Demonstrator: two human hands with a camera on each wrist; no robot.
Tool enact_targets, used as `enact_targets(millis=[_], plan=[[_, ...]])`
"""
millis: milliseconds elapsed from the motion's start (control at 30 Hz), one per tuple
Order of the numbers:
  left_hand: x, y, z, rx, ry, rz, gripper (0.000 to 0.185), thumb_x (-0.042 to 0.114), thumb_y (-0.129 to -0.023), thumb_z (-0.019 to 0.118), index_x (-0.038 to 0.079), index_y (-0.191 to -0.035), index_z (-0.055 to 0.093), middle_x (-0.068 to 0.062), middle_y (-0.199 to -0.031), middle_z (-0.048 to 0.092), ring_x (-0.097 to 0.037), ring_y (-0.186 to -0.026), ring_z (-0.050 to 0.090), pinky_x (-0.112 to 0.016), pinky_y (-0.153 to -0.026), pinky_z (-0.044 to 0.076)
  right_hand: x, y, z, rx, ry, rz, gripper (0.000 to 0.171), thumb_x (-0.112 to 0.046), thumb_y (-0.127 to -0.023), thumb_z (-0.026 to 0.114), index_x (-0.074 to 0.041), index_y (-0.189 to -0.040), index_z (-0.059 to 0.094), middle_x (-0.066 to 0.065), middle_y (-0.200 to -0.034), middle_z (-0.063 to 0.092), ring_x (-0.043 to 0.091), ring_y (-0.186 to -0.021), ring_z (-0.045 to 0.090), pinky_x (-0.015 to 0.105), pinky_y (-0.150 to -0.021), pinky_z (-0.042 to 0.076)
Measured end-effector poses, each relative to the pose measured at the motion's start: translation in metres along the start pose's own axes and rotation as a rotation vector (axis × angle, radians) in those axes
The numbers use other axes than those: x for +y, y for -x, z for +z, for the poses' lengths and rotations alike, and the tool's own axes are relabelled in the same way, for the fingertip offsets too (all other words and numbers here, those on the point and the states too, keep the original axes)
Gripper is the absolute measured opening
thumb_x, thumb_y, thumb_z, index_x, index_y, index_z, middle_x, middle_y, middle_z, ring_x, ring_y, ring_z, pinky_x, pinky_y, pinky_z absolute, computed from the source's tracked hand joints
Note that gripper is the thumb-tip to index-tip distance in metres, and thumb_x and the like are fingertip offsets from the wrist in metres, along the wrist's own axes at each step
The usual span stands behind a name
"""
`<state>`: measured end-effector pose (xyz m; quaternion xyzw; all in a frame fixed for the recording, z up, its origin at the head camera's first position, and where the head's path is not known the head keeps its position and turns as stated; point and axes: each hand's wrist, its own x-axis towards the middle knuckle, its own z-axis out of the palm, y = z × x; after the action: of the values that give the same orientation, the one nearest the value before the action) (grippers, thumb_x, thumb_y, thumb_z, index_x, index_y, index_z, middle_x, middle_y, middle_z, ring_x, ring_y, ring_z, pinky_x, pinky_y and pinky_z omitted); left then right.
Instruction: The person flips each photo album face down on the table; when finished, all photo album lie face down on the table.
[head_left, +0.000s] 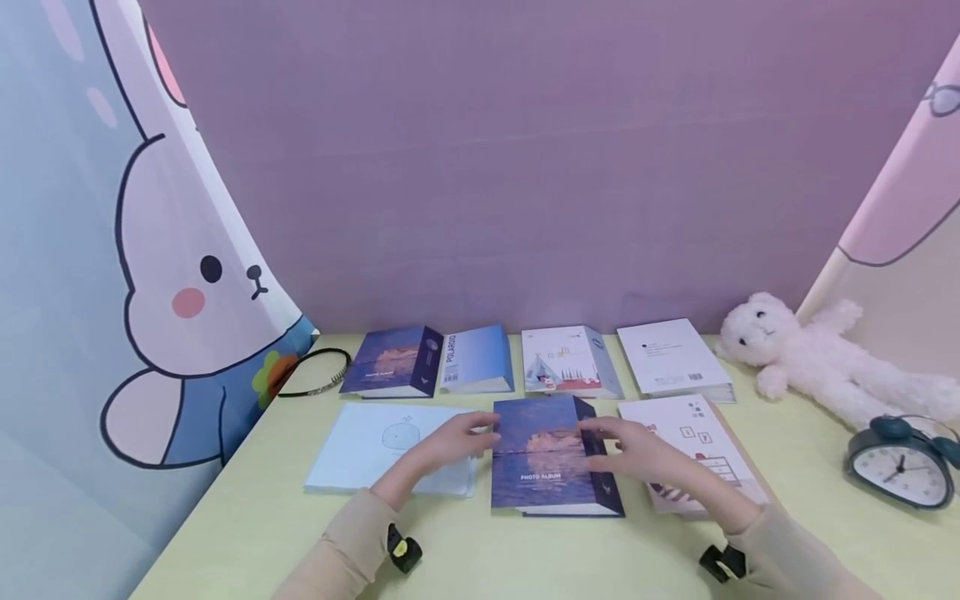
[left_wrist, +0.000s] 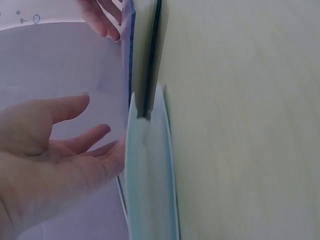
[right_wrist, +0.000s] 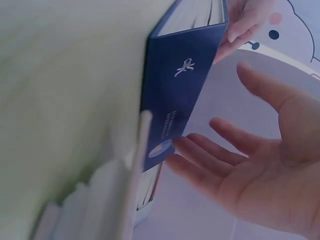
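A dark blue photo album [head_left: 536,458] with a sea-and-cliff cover lies at the front middle of the table, its spine facing right. At its left edge is my left hand [head_left: 450,442], fingers loosely extended, above a pale blue album [head_left: 348,450]. My right hand [head_left: 637,446] is by the spine, over a white album [head_left: 723,454] with drawn furniture. In the right wrist view, the fingertips [right_wrist: 182,162] overlap the lower spine and the thumb stands apart. The left wrist view shows my left palm [left_wrist: 65,160] with relaxed fingers beside the pale blue album's edge.
Behind stand a second dark blue album [head_left: 390,362], a bright blue one [head_left: 480,358], a white one with a tent [head_left: 562,358] and a plain white one [head_left: 671,358]. A black headband [head_left: 307,392] lies left; a plush bear [head_left: 817,358] and alarm clock [head_left: 900,471] sit right.
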<state>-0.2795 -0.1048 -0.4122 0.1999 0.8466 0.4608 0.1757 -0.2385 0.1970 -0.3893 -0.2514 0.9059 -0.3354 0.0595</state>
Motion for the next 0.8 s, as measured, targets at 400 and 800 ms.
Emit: enact_targets(millis=[400, 800], plan=[[-0.008, 0.012, -0.028, 0.143, 0.127, 0.109, 0.04, 0.019, -0.097, 0.051, -0.003, -0.131, 0.049, -0.021, -0.126, 0.058, -0.032, -0.112, 0.059, -0.036, -0.091, 0.052, -0.023, -0.032, 0.011, 0.15, -0.134, -0.147, 0.043, -0.025, -0.089, 0.064, -0.002, -0.124, 0.057, 0.021, -0.121, 0.061, 0.036, -0.111, 0.058, 0.046, -0.091, 0.05], [-0.026, 0.039, -0.054, 0.31, 0.05, 0.073, 0.037, 0.019, -0.097, 0.052, 0.001, -0.129, 0.053, -0.018, -0.121, 0.062, -0.029, -0.106, 0.063, -0.039, -0.089, 0.052, -0.047, -0.06, 0.025, 0.068, -0.248, -0.176, 0.043, -0.027, -0.089, 0.065, -0.006, -0.126, 0.057, 0.015, -0.123, 0.062, 0.033, -0.115, 0.057, 0.047, -0.098, 0.046]])
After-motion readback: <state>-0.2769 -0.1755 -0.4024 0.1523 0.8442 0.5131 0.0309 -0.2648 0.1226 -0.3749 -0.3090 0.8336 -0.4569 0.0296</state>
